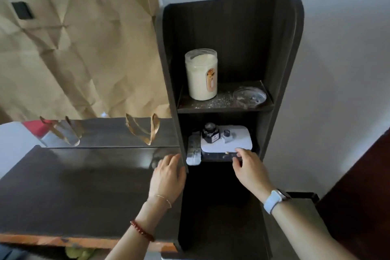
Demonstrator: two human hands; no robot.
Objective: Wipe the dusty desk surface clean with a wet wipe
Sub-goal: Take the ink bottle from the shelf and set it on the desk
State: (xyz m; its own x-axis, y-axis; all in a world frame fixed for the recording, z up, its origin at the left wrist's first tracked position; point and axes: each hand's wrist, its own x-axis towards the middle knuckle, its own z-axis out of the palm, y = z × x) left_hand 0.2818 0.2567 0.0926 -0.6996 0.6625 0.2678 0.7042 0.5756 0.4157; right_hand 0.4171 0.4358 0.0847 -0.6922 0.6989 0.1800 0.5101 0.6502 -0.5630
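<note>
With the left hand [167,177] resting flat and relaxed on the desk [73,186], the right hand [249,167], fingers curled onto the white case [230,143] but its hold unclear, should probably slide it out level so the ink bottle [210,133] stays upright.

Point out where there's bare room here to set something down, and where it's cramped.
Most room: the dark desk top, bare from the mirror to its front edge, left of the left hand. On the upper shelf, only a narrow, gritty strip lies between jar and glass dish. The lower shelf is crowded: white case, two bottles, wipes pack, right hand.
</note>
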